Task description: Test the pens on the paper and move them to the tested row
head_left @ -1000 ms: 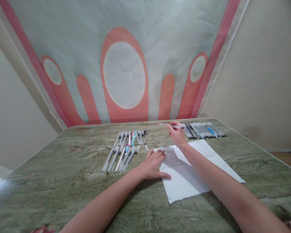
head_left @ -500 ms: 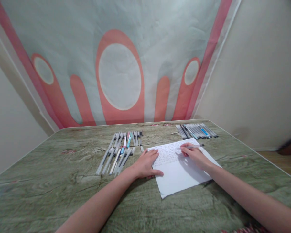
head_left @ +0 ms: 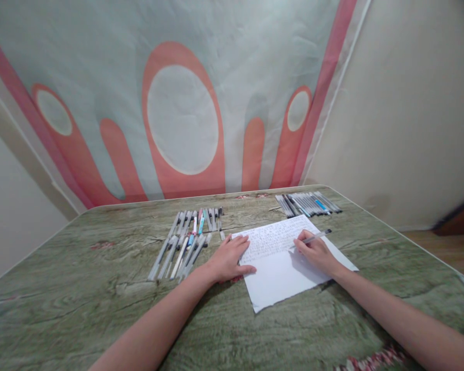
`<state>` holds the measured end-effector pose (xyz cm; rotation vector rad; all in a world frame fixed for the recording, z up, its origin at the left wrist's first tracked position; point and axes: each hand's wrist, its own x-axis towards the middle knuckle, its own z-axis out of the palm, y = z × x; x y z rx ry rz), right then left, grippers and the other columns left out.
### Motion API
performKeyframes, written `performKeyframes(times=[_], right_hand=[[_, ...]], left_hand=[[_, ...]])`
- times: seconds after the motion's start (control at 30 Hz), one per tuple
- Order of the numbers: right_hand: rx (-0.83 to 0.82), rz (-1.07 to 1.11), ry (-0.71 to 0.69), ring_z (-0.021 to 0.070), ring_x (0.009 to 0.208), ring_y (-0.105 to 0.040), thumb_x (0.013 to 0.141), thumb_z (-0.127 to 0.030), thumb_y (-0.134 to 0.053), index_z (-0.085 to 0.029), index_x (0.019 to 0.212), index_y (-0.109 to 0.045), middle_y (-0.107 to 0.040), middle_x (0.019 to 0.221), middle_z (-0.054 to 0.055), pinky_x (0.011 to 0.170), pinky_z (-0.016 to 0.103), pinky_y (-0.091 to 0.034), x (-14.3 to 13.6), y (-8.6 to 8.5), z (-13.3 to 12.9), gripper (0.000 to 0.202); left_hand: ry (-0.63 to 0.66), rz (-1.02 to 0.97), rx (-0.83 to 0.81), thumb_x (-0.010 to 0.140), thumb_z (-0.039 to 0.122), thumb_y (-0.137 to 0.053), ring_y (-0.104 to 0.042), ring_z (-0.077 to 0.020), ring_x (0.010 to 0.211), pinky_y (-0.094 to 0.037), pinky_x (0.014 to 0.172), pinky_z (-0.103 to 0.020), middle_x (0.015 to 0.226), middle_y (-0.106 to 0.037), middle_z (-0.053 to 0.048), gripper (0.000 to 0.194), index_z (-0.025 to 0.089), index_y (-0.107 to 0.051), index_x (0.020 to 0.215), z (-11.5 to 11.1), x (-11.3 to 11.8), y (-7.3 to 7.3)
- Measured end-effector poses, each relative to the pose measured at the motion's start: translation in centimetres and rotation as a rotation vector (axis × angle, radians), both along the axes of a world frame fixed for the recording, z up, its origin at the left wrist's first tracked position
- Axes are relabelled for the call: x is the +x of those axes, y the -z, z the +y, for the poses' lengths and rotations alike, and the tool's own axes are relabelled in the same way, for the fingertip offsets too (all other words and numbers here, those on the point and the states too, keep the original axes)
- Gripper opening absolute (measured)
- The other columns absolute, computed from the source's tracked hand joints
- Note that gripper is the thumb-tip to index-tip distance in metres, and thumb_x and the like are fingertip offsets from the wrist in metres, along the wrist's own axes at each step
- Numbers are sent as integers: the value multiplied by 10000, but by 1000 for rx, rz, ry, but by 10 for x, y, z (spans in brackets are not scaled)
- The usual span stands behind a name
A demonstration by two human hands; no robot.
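Observation:
A white sheet of paper [head_left: 278, 283] lies aslant on the table, its upper half covered in small rows of handwriting. My right hand [head_left: 314, 252] pinches a clear pen [head_left: 319, 235] with a dark end, which slopes up to the right. The pen's tip is near the lower lines of writing; whether it touches the paper I cannot tell. Flat on the sheet's left edge rests my left hand [head_left: 232, 256], fingers spread and thumb stretched toward the blank lower part.
Left of the paper lie two rows of pens [head_left: 180, 255], mostly clear, a few coloured. Another row of pens [head_left: 309, 204] lies at the back right. The wood-patterned table [head_left: 81, 309] ends at a wall hanging [head_left: 232, 67] with pink shapes.
My right hand and the pen have moved slightly right and down over the paper, to lower lines. My left hand stays on the sheet's left edge. The whole view has shifted a little.

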<state>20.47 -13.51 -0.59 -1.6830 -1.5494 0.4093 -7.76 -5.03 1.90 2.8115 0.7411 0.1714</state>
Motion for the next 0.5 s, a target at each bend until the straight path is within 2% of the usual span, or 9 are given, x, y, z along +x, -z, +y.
performKeyframes(times=[0.5], right_hand=[[40, -28, -16, 137, 558, -452, 746, -335, -450, -205, 626, -447, -487, 574, -9, 509, 249, -332, -3, -2, 0, 177]], left_hand=[[-4, -5, -2, 680, 692, -367, -241, -245, 1265, -63, 1045, -417, 1371, -301, -116, 804, 174, -321, 1294, -1, 0, -1]])
